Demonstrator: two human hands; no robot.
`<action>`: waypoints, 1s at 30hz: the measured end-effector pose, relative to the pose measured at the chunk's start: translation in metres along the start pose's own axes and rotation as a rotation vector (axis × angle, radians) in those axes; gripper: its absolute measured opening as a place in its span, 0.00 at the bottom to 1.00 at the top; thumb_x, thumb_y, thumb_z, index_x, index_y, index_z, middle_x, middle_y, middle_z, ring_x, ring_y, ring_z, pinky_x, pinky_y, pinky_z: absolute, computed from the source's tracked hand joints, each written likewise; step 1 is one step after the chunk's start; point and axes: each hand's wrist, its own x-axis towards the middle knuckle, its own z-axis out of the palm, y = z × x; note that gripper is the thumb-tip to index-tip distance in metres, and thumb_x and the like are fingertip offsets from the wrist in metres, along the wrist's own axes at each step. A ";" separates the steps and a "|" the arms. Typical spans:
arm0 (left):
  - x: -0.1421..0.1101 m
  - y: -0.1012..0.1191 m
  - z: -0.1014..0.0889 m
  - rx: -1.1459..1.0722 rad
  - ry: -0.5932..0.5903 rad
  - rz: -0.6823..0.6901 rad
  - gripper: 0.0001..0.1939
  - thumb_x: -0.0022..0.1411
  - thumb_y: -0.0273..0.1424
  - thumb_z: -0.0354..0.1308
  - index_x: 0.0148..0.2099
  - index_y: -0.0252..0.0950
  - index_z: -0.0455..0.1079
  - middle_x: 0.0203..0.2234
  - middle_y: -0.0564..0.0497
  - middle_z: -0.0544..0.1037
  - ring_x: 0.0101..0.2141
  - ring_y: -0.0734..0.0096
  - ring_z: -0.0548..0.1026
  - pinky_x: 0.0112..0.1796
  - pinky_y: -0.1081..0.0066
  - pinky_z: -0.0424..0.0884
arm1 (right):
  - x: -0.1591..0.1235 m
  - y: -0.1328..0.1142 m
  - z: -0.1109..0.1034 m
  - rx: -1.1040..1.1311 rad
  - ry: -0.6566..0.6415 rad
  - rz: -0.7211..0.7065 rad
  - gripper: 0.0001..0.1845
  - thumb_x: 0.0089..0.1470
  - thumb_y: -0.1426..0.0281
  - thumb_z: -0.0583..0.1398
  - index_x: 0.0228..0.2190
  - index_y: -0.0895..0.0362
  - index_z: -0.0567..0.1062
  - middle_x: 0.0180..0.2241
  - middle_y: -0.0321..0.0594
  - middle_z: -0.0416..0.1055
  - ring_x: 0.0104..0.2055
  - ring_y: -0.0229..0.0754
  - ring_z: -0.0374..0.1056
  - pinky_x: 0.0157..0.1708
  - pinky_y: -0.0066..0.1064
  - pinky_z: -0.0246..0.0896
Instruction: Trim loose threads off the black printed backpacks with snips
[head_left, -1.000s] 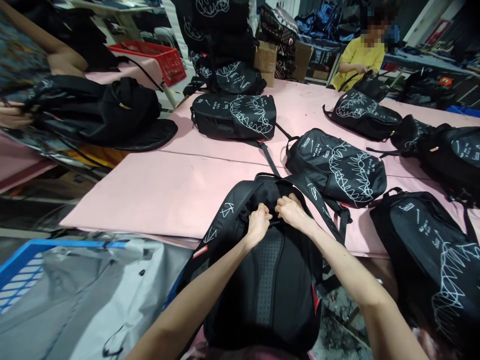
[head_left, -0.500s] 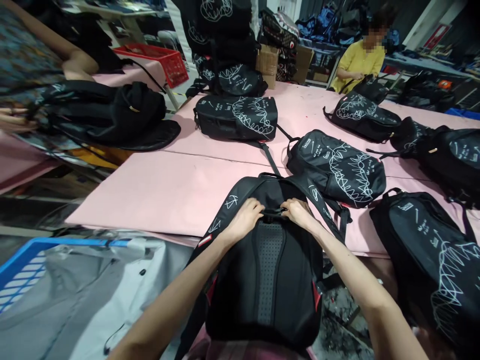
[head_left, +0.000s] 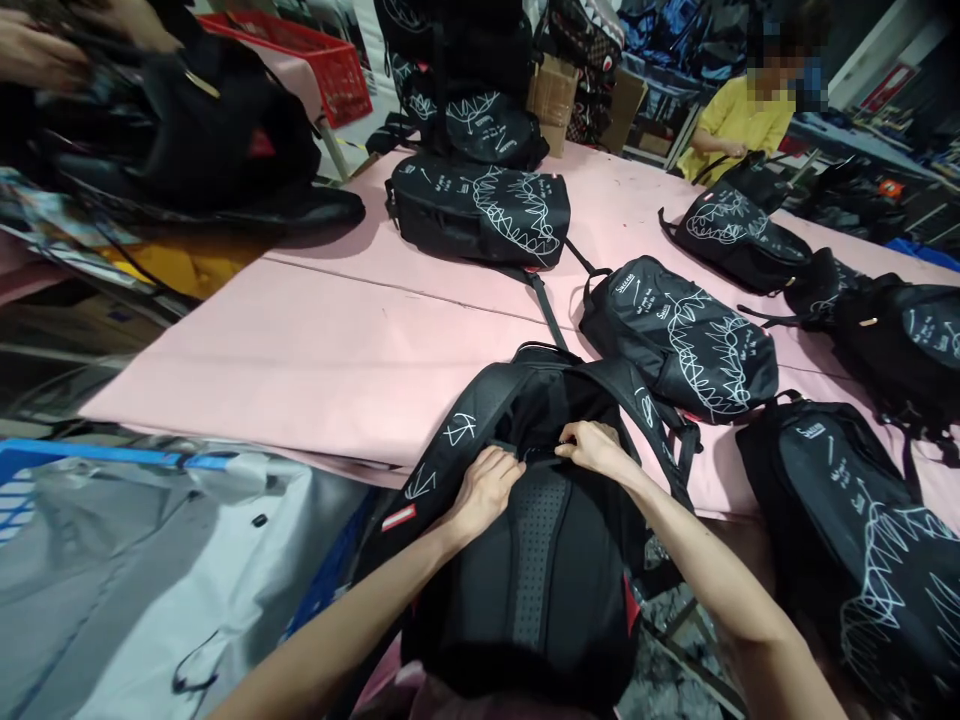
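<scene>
A black backpack lies back-side up in front of me, half on the pink table, its straps spread toward the far side. My left hand rests on the top of its padded back panel, fingers curled over the edge by the top opening. My right hand pinches the same top edge just to the right, fingers closed on the fabric or a zipper pull that I cannot make out.
Several black backpacks with white scribble prints lie across the table. A person in yellow works at the far end. Another person's hands handle a black bag at far left. A red crate and blue bin stand nearby.
My view tilted down and nearer. Both hands stay at the backpack's top edge; the left slid down onto the back panel. The person at left lifted their bag higher.
</scene>
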 end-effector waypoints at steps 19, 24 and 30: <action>0.027 -0.002 -0.013 -0.107 -0.126 -0.312 0.14 0.64 0.26 0.45 0.47 0.36 0.69 0.35 0.46 0.75 0.37 0.66 0.70 0.43 0.65 0.64 | 0.017 0.004 0.012 0.292 -0.016 -0.001 0.07 0.47 0.65 0.60 0.31 0.51 0.77 0.29 0.30 0.75 0.33 0.37 0.69 0.32 0.25 0.55; 0.075 -0.015 -0.024 -0.143 -0.500 -0.459 0.13 0.56 0.27 0.54 0.42 0.46 0.74 0.34 0.51 0.77 0.39 0.64 0.72 0.41 0.68 0.64 | 0.012 0.007 0.018 0.363 0.042 0.021 0.08 0.47 0.64 0.60 0.31 0.51 0.77 0.28 0.30 0.74 0.31 0.36 0.68 0.31 0.25 0.54; 0.108 -0.031 -0.025 -0.215 -0.699 -0.406 0.08 0.48 0.30 0.57 0.31 0.49 0.75 0.26 0.60 0.77 0.30 0.73 0.73 0.32 0.78 0.63 | 0.006 0.011 0.021 0.404 0.110 0.019 0.10 0.46 0.63 0.60 0.31 0.51 0.77 0.26 0.30 0.73 0.29 0.35 0.66 0.29 0.25 0.52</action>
